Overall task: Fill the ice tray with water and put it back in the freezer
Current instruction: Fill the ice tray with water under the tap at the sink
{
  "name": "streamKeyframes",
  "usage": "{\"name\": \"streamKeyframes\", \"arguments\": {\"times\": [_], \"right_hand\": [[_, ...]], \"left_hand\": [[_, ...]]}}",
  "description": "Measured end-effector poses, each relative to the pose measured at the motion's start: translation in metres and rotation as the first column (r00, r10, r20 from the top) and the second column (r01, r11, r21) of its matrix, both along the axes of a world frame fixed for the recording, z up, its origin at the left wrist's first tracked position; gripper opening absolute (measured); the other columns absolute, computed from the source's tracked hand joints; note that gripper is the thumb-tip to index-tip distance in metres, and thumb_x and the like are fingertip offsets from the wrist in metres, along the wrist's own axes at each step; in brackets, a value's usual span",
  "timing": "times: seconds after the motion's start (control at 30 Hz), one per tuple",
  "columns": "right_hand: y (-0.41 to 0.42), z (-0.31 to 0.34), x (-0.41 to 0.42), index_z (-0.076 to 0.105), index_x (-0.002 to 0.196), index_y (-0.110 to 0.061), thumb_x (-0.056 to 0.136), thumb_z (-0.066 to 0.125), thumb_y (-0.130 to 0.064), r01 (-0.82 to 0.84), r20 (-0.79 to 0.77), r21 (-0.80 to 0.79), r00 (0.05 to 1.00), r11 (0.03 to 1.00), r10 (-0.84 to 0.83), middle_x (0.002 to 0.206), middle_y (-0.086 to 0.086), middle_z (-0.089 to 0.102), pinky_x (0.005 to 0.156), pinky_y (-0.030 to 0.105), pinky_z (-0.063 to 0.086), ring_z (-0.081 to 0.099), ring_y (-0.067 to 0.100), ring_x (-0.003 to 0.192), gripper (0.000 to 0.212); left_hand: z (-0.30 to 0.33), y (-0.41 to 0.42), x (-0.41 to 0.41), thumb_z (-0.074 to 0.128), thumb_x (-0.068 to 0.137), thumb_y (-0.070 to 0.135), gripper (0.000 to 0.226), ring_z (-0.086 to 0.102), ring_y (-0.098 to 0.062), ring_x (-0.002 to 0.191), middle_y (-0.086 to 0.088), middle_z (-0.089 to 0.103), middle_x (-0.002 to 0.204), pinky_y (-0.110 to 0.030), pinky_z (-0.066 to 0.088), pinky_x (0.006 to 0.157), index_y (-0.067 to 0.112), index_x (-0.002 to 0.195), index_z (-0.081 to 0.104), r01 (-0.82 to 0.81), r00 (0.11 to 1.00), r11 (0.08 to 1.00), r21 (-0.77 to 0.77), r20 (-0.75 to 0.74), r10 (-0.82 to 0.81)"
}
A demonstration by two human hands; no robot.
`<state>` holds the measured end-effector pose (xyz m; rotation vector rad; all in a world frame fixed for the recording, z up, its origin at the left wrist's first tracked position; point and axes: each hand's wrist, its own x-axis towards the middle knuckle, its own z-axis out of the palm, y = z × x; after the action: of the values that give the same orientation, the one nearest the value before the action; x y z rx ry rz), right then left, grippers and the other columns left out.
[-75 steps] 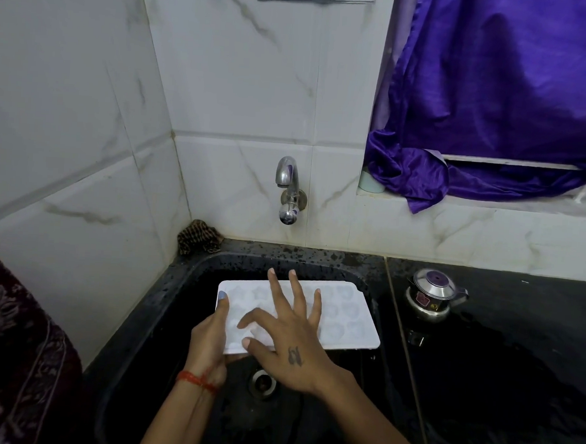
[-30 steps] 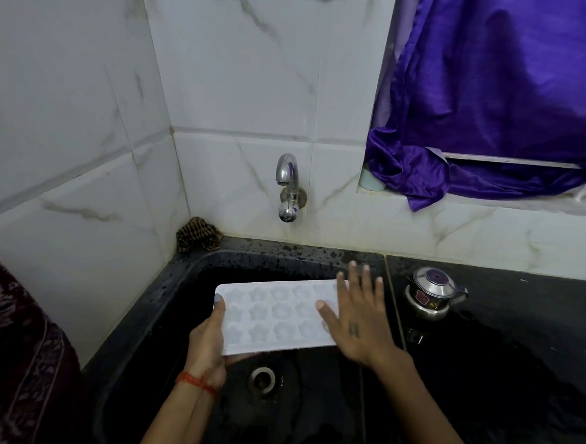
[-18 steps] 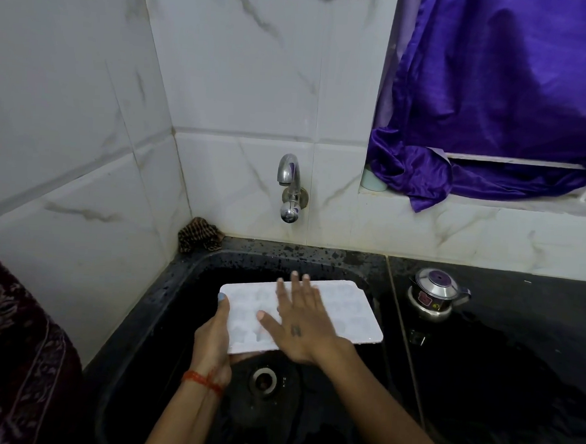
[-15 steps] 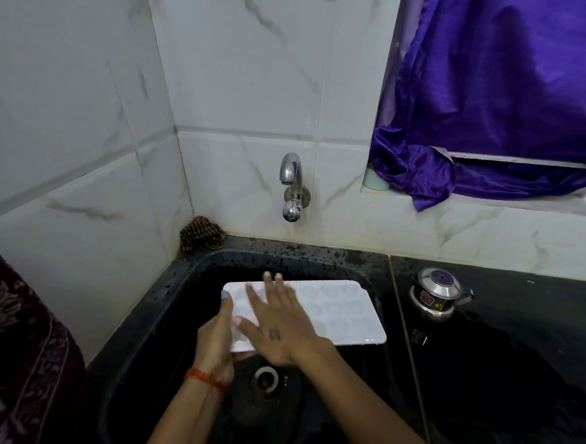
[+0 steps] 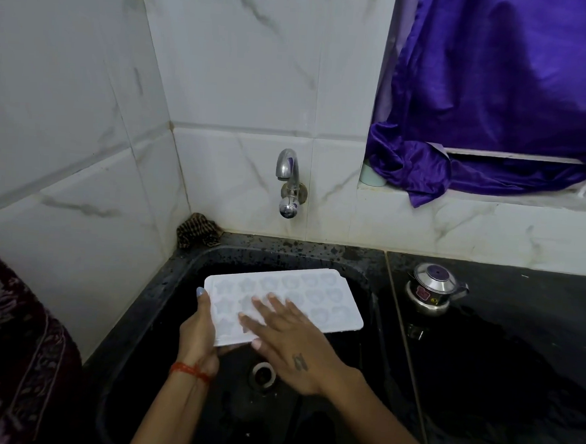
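The ice tray (image 5: 317,300) is a white, flat rectangular mould with rounded corners and rows of small shaped pockets, some star-like, some rounded. It is held level over the black sink (image 5: 163,303), below the wall tap (image 5: 288,183), its long side running left to right. Its left end is gripped from beneath and along the edge; fingers lie flat over its near left part, hiding some pockets

The right hand (image 5: 289,341) lies flat over the near-left part of the ice tray (image 5: 318,295), hiding the moulds beneath. Whether water sits in the moulds is too faint to tell. The left hand (image 5: 197,332) has its fingers hidden under the tray's left end.
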<state>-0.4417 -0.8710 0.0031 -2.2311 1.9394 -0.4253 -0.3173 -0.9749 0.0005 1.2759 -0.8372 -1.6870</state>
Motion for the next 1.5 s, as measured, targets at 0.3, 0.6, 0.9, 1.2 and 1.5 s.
{"name": "streamKeyframes", "arguments": {"times": [0.3, 0.6, 0.9, 1.2, 1.5], "right_hand": [[0.015, -0.015, -0.06, 0.005, 0.144, -0.048, 0.094, 0.011, -0.057, 0.394, 0.057, 0.047, 0.916, 0.918, -0.396, 0.15, -0.014, -0.019, 0.106, 0.038, -0.03, -0.031, 0.014, 0.138, 0.051], [0.016, -0.001, -0.078, 0.05, 0.129, -0.023, 0.087, 0.063, -0.032, 0.536, 0.756, 0.347, 0.327, 0.77, -0.568, 0.138, 0.004, 0.05, 0.097, 0.039, 0.048, 0.056, 0.021, 0.116, 0.044], [0.014, 0.006, -0.088, 0.057, 0.109, -0.007, 0.083, 0.067, -0.008, 0.612, 0.851, 0.366, 0.083, 0.701, -0.518, 0.106, 0.014, 0.067, 0.073, 0.037, 0.055, 0.066, 0.028, 0.09, 0.027], [0.016, 0.019, -0.086, 0.055, 0.096, -0.022, 0.08, 0.07, -0.008, 0.721, 0.864, 0.117, 0.265, 0.683, -0.428, 0.096, 0.007, 0.069, 0.082, 0.042, 0.055, 0.067, 0.024, 0.089, 0.026], [0.017, 0.02, -0.082, 0.057, 0.095, -0.022, 0.08, 0.07, -0.009, 0.706, 0.859, 0.034, 0.342, 0.708, -0.382, 0.1, 0.005, 0.069, 0.08, 0.039, 0.055, 0.066, 0.019, 0.092, 0.024]], "left_hand": [[0.0, -0.002, 0.001, 0.045, 0.091, 0.055, 0.045, 0.064, -0.023, 0.067, -0.006, 0.065, 0.079, -0.033, 0.053, 0.045, 0.014, 0.084, 0.062, -0.004, 1.0, 1.0, -0.002, 0.028, 0.004], [-0.005, -0.004, 0.002, 0.042, 0.09, 0.058, 0.046, 0.066, -0.025, 0.074, -0.006, 0.069, 0.082, -0.035, 0.056, 0.047, 0.018, 0.086, 0.064, 0.071, 0.997, 0.997, 0.013, -0.01, -0.07], [-0.021, -0.011, 0.006, 0.041, 0.099, 0.038, 0.033, 0.067, -0.022, 0.072, -0.006, 0.071, 0.079, -0.033, 0.054, 0.053, 0.019, 0.085, 0.063, 0.187, 0.982, 0.98, 0.071, -0.033, -0.185], [-0.038, -0.013, 0.004, 0.059, 0.09, 0.008, 0.016, 0.062, -0.028, 0.07, -0.019, 0.066, 0.086, -0.034, 0.055, 0.063, 0.002, 0.076, 0.063, 0.257, 0.929, 0.966, -0.024, 0.281, -0.24], [-0.057, -0.018, 0.004, 0.061, 0.089, 0.007, 0.02, 0.065, -0.035, 0.077, -0.025, 0.068, 0.085, -0.046, 0.054, 0.076, -0.001, 0.071, 0.064, 0.316, 0.877, 0.947, -0.056, 0.398, -0.269]]}}
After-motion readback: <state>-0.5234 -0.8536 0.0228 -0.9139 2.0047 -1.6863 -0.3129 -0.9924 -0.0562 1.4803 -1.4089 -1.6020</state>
